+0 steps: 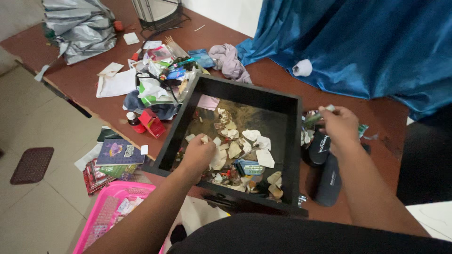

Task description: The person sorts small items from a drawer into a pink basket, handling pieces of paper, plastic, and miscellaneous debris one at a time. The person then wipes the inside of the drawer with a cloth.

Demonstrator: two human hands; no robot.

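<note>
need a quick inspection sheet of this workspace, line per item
surface: reddish-brown table, scattered with items
job's things: black drawer on the table, holding torn paper scraps and small bits
clutter: heap of packets and papers, small red bottle, grey cloth, silver sheet, dark pouches
hands: left hand inside the drawer, closed on scraps; right hand beside the drawer, pinching a small greenish item
cables: nothing seen
surroundings: blue cloth, pink basket and books on a tiled floor

One drawer [293,141], two hands [200,153]
</note>
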